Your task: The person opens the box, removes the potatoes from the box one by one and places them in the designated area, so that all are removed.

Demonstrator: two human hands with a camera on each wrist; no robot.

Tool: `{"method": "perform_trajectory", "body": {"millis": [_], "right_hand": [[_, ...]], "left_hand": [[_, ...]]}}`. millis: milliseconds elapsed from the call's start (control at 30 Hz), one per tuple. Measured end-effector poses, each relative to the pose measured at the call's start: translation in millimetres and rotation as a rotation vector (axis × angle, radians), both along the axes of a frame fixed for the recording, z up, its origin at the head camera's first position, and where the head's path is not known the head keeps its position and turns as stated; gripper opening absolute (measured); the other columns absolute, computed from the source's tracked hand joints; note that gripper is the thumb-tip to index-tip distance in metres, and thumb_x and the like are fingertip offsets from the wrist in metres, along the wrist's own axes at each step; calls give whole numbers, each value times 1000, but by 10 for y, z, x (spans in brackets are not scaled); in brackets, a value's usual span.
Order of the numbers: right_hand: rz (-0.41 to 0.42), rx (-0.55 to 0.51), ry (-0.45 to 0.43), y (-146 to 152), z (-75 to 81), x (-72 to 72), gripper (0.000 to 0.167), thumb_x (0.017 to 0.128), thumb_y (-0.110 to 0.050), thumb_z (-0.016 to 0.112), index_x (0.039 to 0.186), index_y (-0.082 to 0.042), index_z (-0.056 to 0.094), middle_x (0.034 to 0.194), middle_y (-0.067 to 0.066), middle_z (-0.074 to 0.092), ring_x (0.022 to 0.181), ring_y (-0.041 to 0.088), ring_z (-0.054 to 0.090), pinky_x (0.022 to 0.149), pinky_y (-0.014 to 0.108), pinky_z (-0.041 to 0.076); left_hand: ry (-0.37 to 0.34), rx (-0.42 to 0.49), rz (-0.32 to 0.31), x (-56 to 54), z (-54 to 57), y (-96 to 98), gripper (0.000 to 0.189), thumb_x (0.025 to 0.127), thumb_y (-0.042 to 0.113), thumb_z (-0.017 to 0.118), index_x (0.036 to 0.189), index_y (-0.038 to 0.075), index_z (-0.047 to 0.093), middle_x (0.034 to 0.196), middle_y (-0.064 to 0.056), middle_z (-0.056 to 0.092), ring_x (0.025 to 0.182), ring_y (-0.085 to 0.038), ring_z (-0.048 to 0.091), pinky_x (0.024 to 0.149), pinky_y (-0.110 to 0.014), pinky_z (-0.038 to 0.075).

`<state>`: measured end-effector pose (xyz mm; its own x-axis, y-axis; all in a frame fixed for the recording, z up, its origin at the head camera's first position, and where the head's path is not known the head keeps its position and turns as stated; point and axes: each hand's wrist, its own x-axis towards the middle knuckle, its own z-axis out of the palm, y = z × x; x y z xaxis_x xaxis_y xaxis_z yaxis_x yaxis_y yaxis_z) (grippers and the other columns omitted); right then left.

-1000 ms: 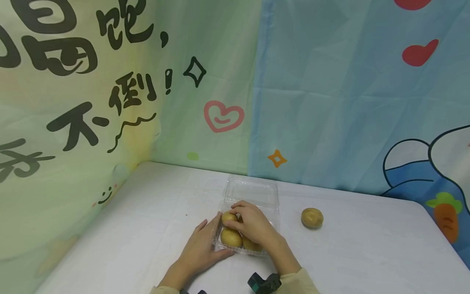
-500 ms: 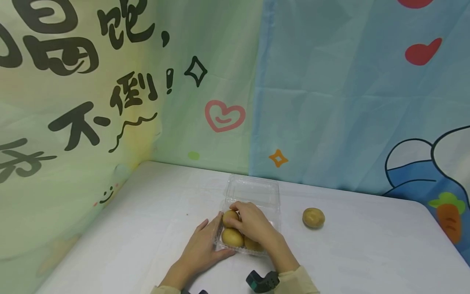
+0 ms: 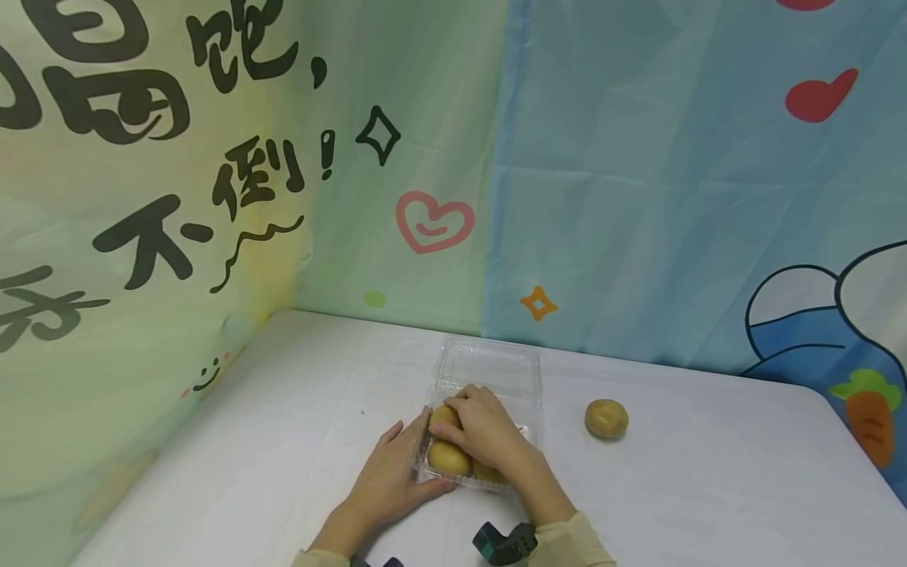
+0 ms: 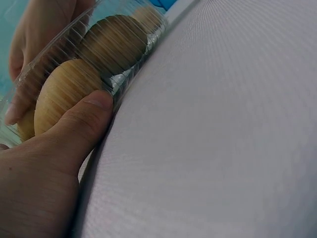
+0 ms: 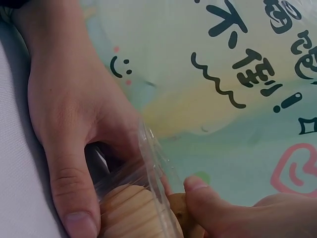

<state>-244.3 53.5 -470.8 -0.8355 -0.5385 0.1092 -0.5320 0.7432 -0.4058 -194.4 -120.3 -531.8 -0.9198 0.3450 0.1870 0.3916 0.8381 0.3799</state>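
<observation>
A clear plastic clamshell box stands on the white table, its lid folded back. Several potatoes lie in its tray, among them one at the front left and one at the front right. My left hand grips the tray's near left corner, thumb along the front wall and fingers along the left side. Reaching in from the right, my right hand holds the back-left potato between thumb and fingers; its thumb lies against that potato in the right wrist view. The right hand hides part of the tray.
To the right of the box, a single potato lies on the white tablecloth. Printed cloth curtains close off the back and the left side of the table.
My right hand has shifted slightly over the back-left potato, which now sits a little lower beneath the fingers. The left hand keeps its place on the box.
</observation>
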Motion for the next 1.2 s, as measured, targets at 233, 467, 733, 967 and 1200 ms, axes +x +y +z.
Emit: {"method": "perform_trajectory", "body": {"millis": [233,467,733,967,1200], "right_hand": [[-13,82,42,-30,19,15,49,93,-46,54,112,-3,66,103,12,69,93,28,60,88,43,49],[-33,68,83,-46,-17,2,51,87,-50,60,108,-5,67,93,7,69,84,21,59,79,38,48],[-92,-44,-19,-24,-29,-5,64,77,-53,71,120,-7,64,114,8,66,98,22,60,81,39,50],[-53,-106,-48,8,9,2,72,70,-47,80,127,-7,60,119,4,56,99,20,60,87,38,53],[-27,-127,-73,13,15,-6,80,69,-44,82,132,-4,53,122,4,51,100,19,59,89,37,53]], "left_hand": [[12,-14,1,0,-11,-4,104,78,72,55,149,2,26,152,-7,36,138,-15,38,118,-43,25],[11,-9,6,7,-16,-18,103,77,70,59,149,2,27,152,-8,36,137,-16,40,118,-42,25],[10,0,3,11,-10,-19,104,77,70,58,149,1,26,151,-8,38,137,-16,40,118,-43,26],[-7,11,-1,3,-6,-15,106,77,73,56,149,1,25,152,-7,36,138,-16,38,118,-44,25],[-26,34,0,-10,3,-9,106,76,73,56,150,3,25,152,-6,37,138,-16,39,118,-45,25]]}}
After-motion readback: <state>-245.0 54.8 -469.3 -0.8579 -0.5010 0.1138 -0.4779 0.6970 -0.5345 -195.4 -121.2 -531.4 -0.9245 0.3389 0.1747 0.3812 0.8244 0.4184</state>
